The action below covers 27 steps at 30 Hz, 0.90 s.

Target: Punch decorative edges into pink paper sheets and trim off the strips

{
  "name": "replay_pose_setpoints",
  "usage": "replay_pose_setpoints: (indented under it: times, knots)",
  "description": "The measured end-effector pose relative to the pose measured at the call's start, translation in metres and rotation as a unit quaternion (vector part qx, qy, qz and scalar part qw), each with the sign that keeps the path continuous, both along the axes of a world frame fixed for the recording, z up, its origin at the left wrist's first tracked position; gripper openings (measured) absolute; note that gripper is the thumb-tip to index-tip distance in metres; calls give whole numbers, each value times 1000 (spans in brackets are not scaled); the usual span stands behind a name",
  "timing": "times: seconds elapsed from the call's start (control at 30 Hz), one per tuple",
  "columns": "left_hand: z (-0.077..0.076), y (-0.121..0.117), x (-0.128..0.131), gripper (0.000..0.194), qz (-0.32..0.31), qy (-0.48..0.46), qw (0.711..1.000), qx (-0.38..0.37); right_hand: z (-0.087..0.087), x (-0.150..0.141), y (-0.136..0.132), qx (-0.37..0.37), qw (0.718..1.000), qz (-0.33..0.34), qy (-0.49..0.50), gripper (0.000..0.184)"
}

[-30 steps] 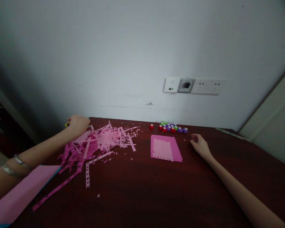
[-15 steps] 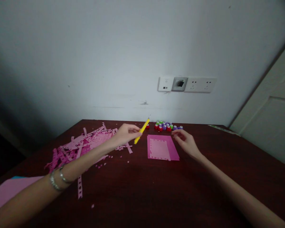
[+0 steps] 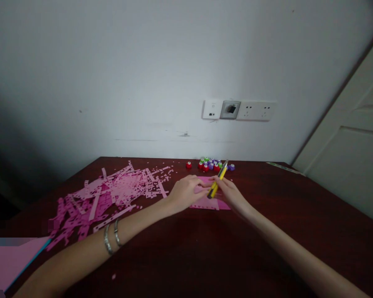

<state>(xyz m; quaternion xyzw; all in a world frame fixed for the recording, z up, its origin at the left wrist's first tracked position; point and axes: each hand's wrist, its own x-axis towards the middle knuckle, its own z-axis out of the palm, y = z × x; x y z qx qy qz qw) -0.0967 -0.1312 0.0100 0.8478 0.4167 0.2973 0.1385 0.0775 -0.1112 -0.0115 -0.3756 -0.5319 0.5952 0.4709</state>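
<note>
My left hand [image 3: 186, 192] and my right hand [image 3: 231, 193] meet over a small pink paper sheet [image 3: 220, 204] lying in the middle of the dark wooden table [image 3: 205, 252]. Between them is a yellow craft knife [image 3: 217, 182], tilted with its tip pointing up and away from me. The fingers of both hands are closed on the knife: the left at its lower end, the right pinching its middle. Two bracelets sit on my left wrist.
A pile of cut pink paper strips [image 3: 112, 192] covers the table's left side. A cluster of small red, green and purple punches [image 3: 209, 164] stands at the far edge. A large pink sheet [image 3: 9, 260] lies at the near left. Wall sockets [image 3: 236, 110] and a door [image 3: 354, 165] are behind.
My left hand picked the yellow knife out of the strip pile and carried it right to the pink sheet. My right hand moved left and closed on it.
</note>
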Motion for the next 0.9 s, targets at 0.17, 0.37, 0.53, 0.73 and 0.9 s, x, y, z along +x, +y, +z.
replay_pose_setpoints:
  times: [0.17,0.37,0.53,0.73,0.9]
  knots:
    - [-23,9,-2,54,-57,247,964,75,-14,30,16,29,995,-94,-16,38]
    - [-37,12,-2,26,-113,325,931,120,-29,38,14,-38,997,-70,-6,27]
    - [-42,8,-11,22,-178,363,894,192,-34,36,13,-35,997,-62,-39,31]
    - [-47,-18,-43,29,-246,223,928,172,-42,34,12,-4,996,-71,-50,37]
    - [-46,-49,-62,43,-241,185,947,104,-45,35,10,12,994,-90,-53,42]
